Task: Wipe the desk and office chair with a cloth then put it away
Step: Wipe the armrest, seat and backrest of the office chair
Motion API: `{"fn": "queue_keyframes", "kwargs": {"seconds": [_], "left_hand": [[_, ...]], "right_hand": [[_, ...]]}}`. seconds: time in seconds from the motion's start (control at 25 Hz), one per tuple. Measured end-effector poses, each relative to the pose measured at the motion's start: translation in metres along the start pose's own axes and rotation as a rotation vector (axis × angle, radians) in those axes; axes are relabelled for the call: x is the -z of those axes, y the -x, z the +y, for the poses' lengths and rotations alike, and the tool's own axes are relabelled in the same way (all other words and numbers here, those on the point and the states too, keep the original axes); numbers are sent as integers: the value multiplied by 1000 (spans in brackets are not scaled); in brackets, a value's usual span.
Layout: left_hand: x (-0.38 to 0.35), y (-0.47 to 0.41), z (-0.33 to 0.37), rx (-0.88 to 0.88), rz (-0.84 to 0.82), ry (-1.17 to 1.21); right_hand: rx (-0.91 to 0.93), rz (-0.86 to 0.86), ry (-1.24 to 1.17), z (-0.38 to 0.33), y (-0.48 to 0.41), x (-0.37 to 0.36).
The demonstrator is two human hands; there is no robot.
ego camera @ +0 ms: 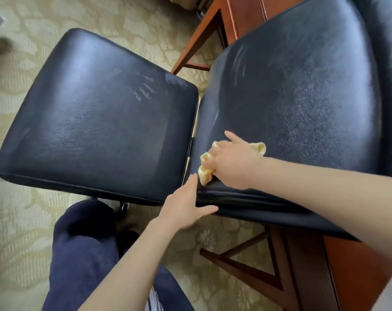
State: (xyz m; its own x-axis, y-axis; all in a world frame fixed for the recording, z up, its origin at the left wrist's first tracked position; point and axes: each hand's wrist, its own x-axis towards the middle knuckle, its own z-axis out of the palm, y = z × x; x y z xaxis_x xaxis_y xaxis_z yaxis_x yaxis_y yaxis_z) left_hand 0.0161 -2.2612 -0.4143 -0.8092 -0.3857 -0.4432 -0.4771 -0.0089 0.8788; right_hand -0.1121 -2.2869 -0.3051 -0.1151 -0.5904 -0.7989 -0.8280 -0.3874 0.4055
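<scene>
A: where's the cloth (205,170) at?

B: bunched up yellow, low on the chair (302,97) back, near the gap by the seat (96,117). The right hand (233,163) is pressing down on it, fingers curled over the wad.

A: and the other one?

B: left hand (186,208) has fingers out straight, laid on the back's lower edge, thumb tucked under the rim, just beside the cloth.

A: anything else around?

B: reddish wooden bench (356,261) right behind the chair, patterned beige carpet (22,232), and the person's dark trouser leg (82,248) at the bottom.
</scene>
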Motion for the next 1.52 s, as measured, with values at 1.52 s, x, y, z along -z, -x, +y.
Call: {"fn": "queue_keyframes", "kwargs": {"seconds": [1.52], "left_hand": [[25, -6, 69, -140, -38, -260]], "right_hand": [[67, 170, -99, 91, 173, -1]]}}
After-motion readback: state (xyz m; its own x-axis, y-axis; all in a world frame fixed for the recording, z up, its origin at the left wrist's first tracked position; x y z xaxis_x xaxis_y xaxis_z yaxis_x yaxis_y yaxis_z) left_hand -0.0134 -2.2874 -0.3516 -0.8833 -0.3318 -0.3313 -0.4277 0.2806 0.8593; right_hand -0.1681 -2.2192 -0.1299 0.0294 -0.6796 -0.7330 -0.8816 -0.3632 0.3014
